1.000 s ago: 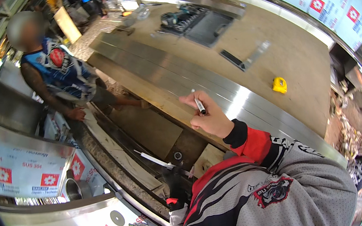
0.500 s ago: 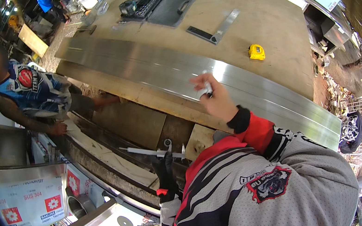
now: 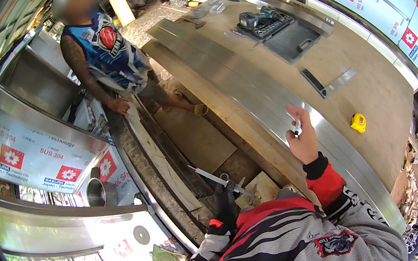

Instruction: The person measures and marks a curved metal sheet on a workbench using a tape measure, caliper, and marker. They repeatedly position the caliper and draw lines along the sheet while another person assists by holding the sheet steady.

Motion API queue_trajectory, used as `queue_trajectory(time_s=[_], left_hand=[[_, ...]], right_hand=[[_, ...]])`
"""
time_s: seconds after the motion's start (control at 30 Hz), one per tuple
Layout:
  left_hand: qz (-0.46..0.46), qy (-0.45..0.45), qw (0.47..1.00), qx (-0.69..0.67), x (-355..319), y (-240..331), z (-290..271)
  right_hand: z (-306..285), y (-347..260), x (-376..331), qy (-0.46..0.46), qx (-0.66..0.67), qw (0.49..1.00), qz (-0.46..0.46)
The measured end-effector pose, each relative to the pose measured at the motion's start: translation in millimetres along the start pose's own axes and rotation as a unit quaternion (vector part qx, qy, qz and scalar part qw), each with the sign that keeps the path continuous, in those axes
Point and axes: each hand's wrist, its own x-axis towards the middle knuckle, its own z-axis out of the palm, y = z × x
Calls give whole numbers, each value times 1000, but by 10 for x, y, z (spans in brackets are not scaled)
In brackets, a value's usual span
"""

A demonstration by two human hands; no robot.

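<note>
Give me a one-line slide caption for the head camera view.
Right hand holds a marker above a long steel sheet; gloved left hand grips a caliper.

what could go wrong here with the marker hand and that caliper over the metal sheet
The right hand holds a marker up over the long steel sheet; a shaky stroke could misplace the mark. The gloved left hand holds a caliper over the gap beside the bench, where it might drop. The sheet's long edge faces a nearby person and could perhaps cut.
</note>
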Motion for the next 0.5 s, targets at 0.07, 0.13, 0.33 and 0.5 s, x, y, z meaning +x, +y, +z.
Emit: queue_trajectory(time_s=[0.07,0.13,0.33,0.5], left_hand=[[-42,29,995,-81,1,3,-5],[1,35,993,-110,-31,16,-12],[-29,58,990,-121,-244,11,-175],[-12,58,994,-88,-304,-202,-282]], right_hand=[[126,-224,184,-44,46,997,-31],[112,-536,434,-126,107,986,-18],[-757,-2112,1262,-478,-158,830,-239],[-1183,-3022,1533,-456,-225,806,-304]])
